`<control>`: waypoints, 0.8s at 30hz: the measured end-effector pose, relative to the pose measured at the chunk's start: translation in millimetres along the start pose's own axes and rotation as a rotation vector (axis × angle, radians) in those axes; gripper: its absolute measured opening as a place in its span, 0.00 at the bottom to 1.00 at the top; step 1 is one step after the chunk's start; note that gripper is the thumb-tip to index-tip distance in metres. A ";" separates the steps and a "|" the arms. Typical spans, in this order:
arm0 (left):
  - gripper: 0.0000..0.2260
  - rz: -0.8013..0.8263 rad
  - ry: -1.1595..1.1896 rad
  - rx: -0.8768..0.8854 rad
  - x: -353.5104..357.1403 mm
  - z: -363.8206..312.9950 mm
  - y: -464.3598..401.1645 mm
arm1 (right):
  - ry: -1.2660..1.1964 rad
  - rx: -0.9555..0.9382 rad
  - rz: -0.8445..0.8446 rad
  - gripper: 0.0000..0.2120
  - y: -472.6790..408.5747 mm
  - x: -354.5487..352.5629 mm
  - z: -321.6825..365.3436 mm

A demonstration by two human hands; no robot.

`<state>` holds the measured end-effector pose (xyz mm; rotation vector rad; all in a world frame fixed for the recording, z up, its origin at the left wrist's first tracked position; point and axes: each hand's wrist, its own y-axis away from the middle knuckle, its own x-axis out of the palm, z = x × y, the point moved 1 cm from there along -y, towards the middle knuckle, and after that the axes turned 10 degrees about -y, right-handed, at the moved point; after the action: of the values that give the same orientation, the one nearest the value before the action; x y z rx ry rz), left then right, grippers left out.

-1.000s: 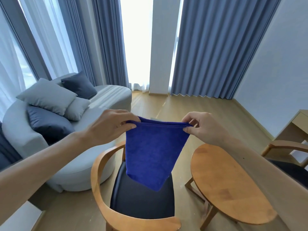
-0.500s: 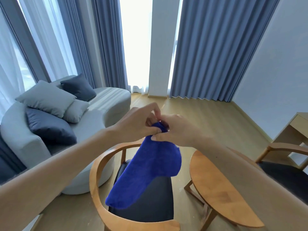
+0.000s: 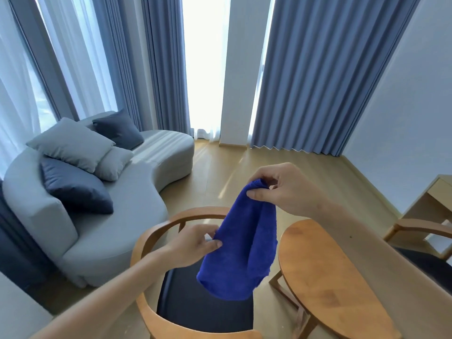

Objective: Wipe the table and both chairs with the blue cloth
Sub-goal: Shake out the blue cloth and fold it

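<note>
A: What lies left of the hands?
B: A grey sofa (image 3: 127,206) with cushions. Below the left hand (image 3: 193,244) stands a wooden chair (image 3: 151,236); that hand pinches the side of the blue cloth (image 3: 241,255).
A: And the right hand (image 3: 281,189)?
B: It grips the cloth's top, so it hangs over the chair. Under the right forearm is the round tabletop (image 3: 325,282), with a second chair (image 3: 425,231) beyond. No writing is readable.
</note>
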<state>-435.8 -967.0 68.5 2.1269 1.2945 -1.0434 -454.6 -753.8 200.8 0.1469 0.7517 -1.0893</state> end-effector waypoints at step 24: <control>0.09 0.088 -0.443 0.402 -79.6 -61.3 -7.5 | 0.276 -0.064 0.213 0.08 37.0 27.4 -81.0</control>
<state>-441.7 -965.4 169.0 2.0255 0.8239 -1.7304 -455.5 -719.4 114.2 0.3202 0.9937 -0.8501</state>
